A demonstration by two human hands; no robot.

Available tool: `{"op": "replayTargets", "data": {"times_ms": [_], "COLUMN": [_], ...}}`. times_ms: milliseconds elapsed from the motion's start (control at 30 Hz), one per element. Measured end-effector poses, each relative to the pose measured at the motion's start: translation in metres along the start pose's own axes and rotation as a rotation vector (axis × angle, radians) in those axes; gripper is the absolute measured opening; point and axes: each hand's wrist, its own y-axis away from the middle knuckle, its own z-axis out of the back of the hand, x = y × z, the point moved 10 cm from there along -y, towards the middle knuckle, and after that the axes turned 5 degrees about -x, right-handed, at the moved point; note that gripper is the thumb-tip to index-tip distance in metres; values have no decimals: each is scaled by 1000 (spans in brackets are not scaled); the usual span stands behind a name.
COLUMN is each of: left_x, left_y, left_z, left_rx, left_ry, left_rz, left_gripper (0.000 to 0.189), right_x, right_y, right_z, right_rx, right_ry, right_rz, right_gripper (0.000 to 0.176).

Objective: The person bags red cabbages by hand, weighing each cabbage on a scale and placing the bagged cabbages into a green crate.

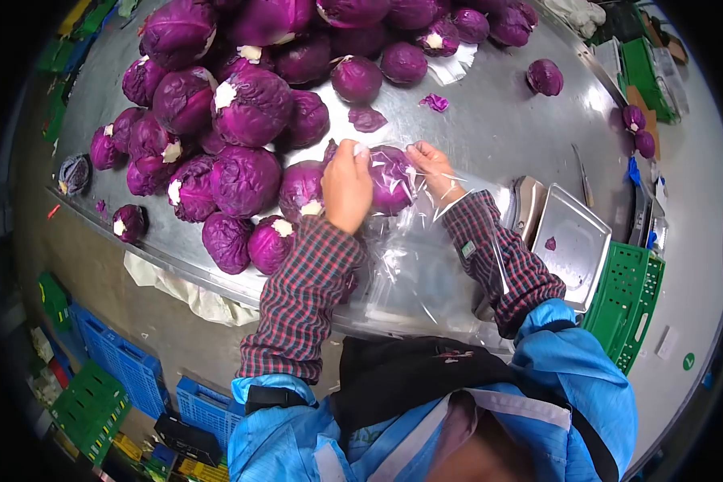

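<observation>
A red cabbage (389, 183) sits between my two hands on the metal table, partly under clear plastic film (406, 261) that spreads toward my body. My left hand (348, 189) is closed at the cabbage's left side, its thumb and fingers pinching the film's edge. On the other side my right hand (435, 170) pinches the film near the cabbage's upper right. A loose purple leaf (367, 119) lies just beyond. Close to my left wrist rests another red cabbage (301, 186) with a pale cut stem.
Many red cabbages (245, 181) are heaped at the left and back of the metal table (490, 112). To the right stand a scale with a metal tray (572, 241), a knife (582, 173) and a green crate (631, 301). Blue crates (120, 353) are on the floor at left.
</observation>
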Motion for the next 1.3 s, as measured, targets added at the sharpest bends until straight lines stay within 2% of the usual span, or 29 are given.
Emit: {"op": "replayTargets", "data": {"times_ms": [33,67,133,167,200,233,267,333,400,433,467,533,567,633,667,733,767,800,867,900,967,1000,1067,1100,1133,1200,1233,1267,1300], "left_x": [7,18,-2,-14,-49,-80,-121,-168,-186,-194,-205,-214,-207,-193,-193,-187,-185,-188,-194,-197,-209,-215,-212,-213,-211,-223,-229,-234,-236], "left_y": [-3,-2,9,22,36,54,77,135,161,175,192,217,222,229,237,283,293,304,314,322,329,332,328,325,321,307,297,288,280], "left_z": [5,-1,0,12,24,34,57,86,106,111,115,111,96,73,65,41,32,26,15,7,-2,-7,-22,-29,-38,-43,-47,-51,-53], "left_rx": [-77,-23,78,85,248,410,417,542,545,562,570,570,553,513,502,608,612,616,595,612,617,621,768,807,840,708,702,696,779], "left_ry": [76,320,612,614,605,594,489,571,515,513,470,414,355,340,325,182,159,154,132,88,81,80,-16,-199,-386,-646,-737,-828,-830], "left_rz": [-16,28,77,83,10,-69,-440,-905,-945,-948,-1027,-1116,-1066,-903,-927,-1017,-1004,-1012,-962,-972,-1008,-1036,-980,-1122,-1254,-1446,-1469,-1489,-1432], "left_gripper": [23,22,18,18,16,15,9,13,15,15,16,17,16,14,14,13,13,13,13,12,14,16,26,25,24,11,8,6,8], "right_x": [4,9,24,38,57,83,113,184,216,229,241,230,224,199,202,183,170,173,194,194,173,167,141,137,134,121,116,110,109], "right_y": [8,16,38,56,75,99,126,193,236,252,271,279,281,261,265,304,304,319,363,378,417,425,413,421,428,453,462,466,469], "right_z": [-6,-5,-7,-10,-15,-19,-25,-70,-83,-80,-87,-84,-80,-61,-58,-65,-53,-52,-56,-54,-64,-56,-18,-10,-8,-13,-12,-10,-5], "right_rx": [1,-63,-128,-83,-35,2,37,458,552,509,566,555,551,422,428,591,596,589,518,516,669,660,448,417,419,549,514,515,502], "right_ry": [-6,-113,-218,-245,-270,-214,-158,103,356,414,452,422,412,523,525,758,852,849,819,818,1264,1265,1458,1487,1487,1467,1453,1453,1426], "right_rz": [6,3,0,61,126,196,265,558,637,699,802,749,757,572,600,752,612,620,851,854,1062,1071,896,956,959,1038,1125,1126,1106], "right_gripper": [15,15,15,15,15,16,16,20,24,25,24,25,25,26,26,25,23,23,34,34,49,49,45,37,37,25,17,17,15]}}
